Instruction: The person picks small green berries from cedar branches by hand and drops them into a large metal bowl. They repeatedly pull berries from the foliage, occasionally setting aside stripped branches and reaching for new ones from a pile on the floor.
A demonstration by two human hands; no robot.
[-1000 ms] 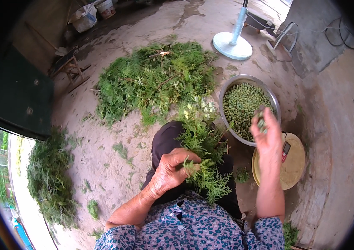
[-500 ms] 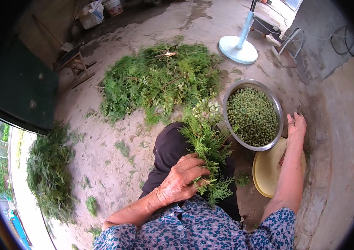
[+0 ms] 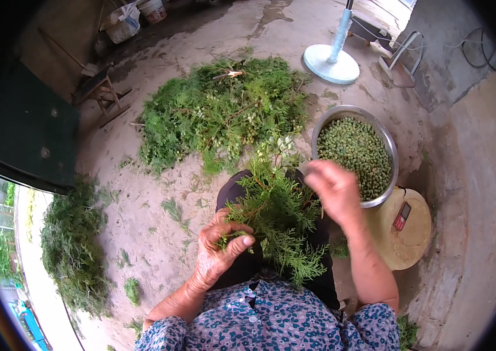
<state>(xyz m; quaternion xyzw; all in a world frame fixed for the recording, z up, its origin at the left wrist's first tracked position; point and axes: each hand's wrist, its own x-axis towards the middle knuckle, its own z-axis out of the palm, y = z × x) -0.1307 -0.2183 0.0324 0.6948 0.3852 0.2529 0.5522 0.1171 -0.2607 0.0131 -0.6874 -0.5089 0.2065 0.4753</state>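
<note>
A leafy evergreen branch [image 3: 286, 225] lies across my lap, with pale green cones [image 3: 280, 151] at its far end. My left hand [image 3: 220, 248] is curled at the branch's left side, thumb and fingers closed on a green sprig of it. Over the branch's right edge, beside the bowl, my right hand [image 3: 336, 188] is smeared by motion, and whether its fingers hold anything cannot be made out. Just beyond it, a steel bowl [image 3: 393, 153] is heaped with small round green cones [image 3: 356, 151].
A large pile of cut evergreen branches [image 3: 221, 114] covers the floor ahead. Another heap [image 3: 75, 245] lies at left by the doorway. Right of my knees is a round yellowish stool [image 3: 414, 240] carrying a red phone [image 3: 402, 216]. A stand's round base [image 3: 332, 64] is beyond the bowl.
My right hand has swung left from beside the bowl to the branch, uncovering the phone. My left hand has shifted left and turned, now pinching a sprig.
</note>
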